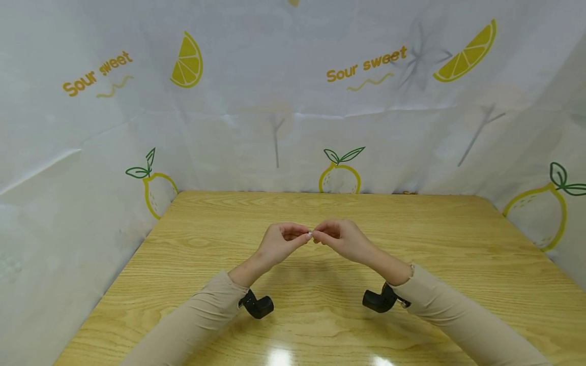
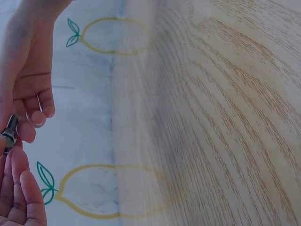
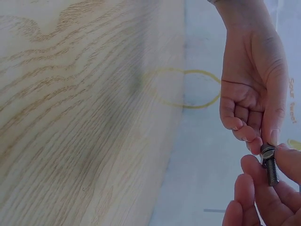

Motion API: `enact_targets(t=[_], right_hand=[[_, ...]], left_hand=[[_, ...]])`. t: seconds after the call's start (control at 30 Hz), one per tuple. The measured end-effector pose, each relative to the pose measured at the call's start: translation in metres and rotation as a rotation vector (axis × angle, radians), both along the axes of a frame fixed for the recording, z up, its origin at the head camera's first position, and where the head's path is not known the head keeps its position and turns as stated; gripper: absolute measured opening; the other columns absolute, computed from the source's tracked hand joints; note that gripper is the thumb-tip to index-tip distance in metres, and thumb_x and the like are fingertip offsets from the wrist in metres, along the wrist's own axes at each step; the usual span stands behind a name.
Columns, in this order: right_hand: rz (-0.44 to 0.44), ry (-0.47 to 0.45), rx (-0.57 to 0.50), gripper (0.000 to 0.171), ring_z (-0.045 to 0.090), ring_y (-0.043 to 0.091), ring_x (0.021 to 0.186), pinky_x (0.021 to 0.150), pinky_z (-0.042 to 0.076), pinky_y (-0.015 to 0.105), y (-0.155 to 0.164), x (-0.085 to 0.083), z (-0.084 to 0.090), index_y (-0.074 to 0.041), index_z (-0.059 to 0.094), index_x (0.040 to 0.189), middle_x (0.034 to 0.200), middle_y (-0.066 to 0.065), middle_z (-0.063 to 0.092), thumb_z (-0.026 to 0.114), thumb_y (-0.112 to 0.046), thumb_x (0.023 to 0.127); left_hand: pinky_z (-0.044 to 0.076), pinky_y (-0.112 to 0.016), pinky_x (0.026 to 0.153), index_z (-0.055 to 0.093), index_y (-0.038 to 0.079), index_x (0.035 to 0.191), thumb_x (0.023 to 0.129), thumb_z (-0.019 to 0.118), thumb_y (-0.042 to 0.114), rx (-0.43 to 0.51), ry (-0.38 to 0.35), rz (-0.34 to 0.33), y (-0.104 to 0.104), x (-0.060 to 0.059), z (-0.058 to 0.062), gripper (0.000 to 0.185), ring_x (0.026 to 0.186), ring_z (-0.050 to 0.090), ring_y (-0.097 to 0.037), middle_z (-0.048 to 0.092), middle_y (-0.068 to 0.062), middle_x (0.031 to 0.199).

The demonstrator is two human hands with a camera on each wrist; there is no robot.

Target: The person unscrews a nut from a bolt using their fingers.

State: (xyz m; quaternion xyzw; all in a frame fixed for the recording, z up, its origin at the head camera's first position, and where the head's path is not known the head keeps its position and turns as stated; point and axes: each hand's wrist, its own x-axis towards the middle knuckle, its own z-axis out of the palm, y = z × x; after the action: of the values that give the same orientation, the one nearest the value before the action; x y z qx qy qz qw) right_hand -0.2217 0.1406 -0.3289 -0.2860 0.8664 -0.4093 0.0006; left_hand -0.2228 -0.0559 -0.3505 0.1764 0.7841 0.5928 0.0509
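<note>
I have both grips narrow on one thing: the left hand (image 1: 281,243) pinches the unthreaded end of a small silver-grey metal bolt (image 3: 273,173), and the right hand (image 1: 346,243) has thumb and fingers curled about it from the other side. I see what looks like a dull grey metal nut (image 3: 268,154) seated toward that unthreaded end, so I judge the pieces joined; how tight, I can't tell. The bolt is held above the yellow wood-grained tabletop (image 1: 316,315), not yet set down. Past the far edge hangs a white lemon-printed sheet (image 1: 256,61).
</note>
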Motion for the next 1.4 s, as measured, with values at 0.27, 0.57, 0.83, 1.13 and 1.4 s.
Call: enact_targets(t=[0.27,0.57,0.83,1.13,1.4], right_hand=[[-0.003,0.032,-0.047,0.020,0.065,0.017,0.083,0.074,0.053,0.022,-0.0009,-0.0001,-0.0025,-0.003,0.063,0.103,0.100,0.012,0.068,0.066,-0.014,0.087],[0.014,-0.047,0.009,0.029,0.065,0.014,0.079,0.072,0.055,0.033,-0.0004,-0.0020,-0.0014,-0.002,0.067,0.100,0.091,0.015,0.070,0.051,-0.026,0.097],[-0.009,-0.005,-0.012,0.019,0.066,0.015,0.081,0.070,0.053,0.021,-0.0011,0.0005,-0.0006,-0.004,0.066,0.102,0.093,0.010,0.070,0.062,-0.018,0.090],[-0.038,-0.004,0.009,0.025,0.066,0.017,0.081,0.070,0.054,0.024,-0.0005,0.0011,0.0016,-0.003,0.065,0.106,0.097,0.013,0.070,0.060,-0.023,0.092],[-0.023,-0.039,0.024,0.024,0.066,0.015,0.081,0.072,0.054,0.028,-0.0006,0.0009,0.0016,-0.004,0.068,0.102,0.090,0.011,0.071,0.055,-0.023,0.095]], left_hand=[[0.054,-0.043,0.081,0.069,0.004,0.106,0.088,0.065,0.018,0.003,-0.001,0.013,0.0006,-0.0003,0.0000,0.023,0.085,0.067,-0.020,0.070,-0.014,0.102],[0.055,-0.033,0.078,0.069,0.006,0.107,0.089,0.064,0.020,-0.001,0.003,0.004,0.0003,0.0003,0.0008,0.024,0.088,0.067,-0.022,0.070,-0.014,0.103],[0.054,-0.043,0.082,0.069,0.004,0.107,0.089,0.065,0.019,0.010,-0.003,0.006,0.0009,0.0011,-0.0003,0.024,0.092,0.066,-0.031,0.070,-0.015,0.103],[0.055,-0.034,0.078,0.069,0.004,0.106,0.089,0.064,0.017,0.004,0.014,0.004,0.0015,-0.0001,-0.0006,0.023,0.092,0.066,-0.031,0.070,-0.015,0.103],[0.055,-0.031,0.077,0.068,0.004,0.107,0.089,0.064,0.019,0.000,0.002,0.003,0.0005,0.0007,-0.0002,0.024,0.096,0.064,-0.034,0.069,-0.015,0.105]])
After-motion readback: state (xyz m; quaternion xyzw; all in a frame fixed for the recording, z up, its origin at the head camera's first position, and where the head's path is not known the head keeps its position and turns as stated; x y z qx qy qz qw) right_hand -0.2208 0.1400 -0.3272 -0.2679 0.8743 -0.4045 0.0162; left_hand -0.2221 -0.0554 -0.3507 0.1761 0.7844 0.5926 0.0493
